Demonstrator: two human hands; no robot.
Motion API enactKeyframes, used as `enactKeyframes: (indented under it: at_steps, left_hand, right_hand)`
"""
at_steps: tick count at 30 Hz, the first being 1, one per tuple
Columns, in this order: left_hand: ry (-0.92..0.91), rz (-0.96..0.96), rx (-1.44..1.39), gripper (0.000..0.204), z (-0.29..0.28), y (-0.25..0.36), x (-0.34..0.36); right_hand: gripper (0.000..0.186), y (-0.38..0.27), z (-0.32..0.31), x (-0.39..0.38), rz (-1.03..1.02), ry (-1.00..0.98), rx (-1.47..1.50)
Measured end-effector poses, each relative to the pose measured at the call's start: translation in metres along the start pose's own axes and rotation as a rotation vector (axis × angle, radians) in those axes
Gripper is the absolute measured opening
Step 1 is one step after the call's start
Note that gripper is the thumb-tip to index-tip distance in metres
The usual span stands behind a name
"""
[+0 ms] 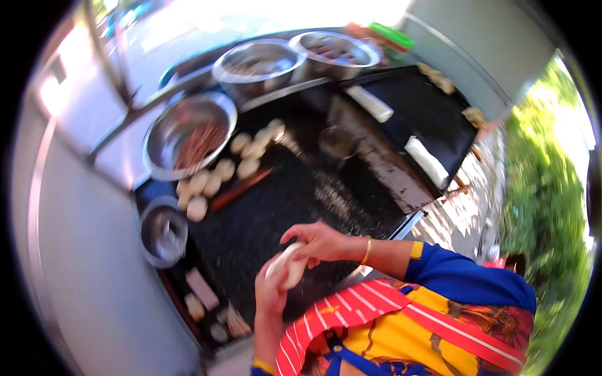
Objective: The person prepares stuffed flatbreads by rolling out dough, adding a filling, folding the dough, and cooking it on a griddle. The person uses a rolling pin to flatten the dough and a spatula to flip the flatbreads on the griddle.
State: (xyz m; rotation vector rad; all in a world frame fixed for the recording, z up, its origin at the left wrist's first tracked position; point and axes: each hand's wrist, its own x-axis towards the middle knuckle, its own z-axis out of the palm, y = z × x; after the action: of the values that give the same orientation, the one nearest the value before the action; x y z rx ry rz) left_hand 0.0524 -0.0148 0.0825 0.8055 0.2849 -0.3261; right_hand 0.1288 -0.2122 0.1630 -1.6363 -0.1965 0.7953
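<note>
A pale, rounded piece of dough is held between both hands above the near edge of the black worktop. My left hand cups it from the left and below, fingers wrapped round its side. From the right, my right hand grips its upper edge with bent fingers. Several dough balls lie in a loose cluster farther left, next to a reddish-brown rolling pin. Beyond them a large steel bowl holds a brown filling.
Two steel bowls stand along the back. On the right is a black griddle with white folded cloths. A glass bowl sits mid-table. A smaller metal bowl and a pinkish block are at the left edge.
</note>
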Motion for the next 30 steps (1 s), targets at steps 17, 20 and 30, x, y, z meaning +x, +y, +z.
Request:
enactKeyframes:
  at_steps: [17, 20, 30]
  left_hand:
    - [0.145, -0.075, -0.160, 0.055, -0.001, 0.019, 0.006]
    - [0.078, -0.168, -0.172, 0.055, -0.006, 0.010, 0.009]
    - [0.041, -0.157, -0.352, 0.040, -0.039, 0.024, -0.024]
  right_hand:
    - [0.030, 0.133, -0.307, 0.164, 0.201, 0.382, -1.121]
    - [0.033, 0.179, -0.344, 0.163, 0.015, 0.655, -1.350]
    - [0.039, 0.080, -0.091, 0.050, -0.067, 0.201, 0.207]
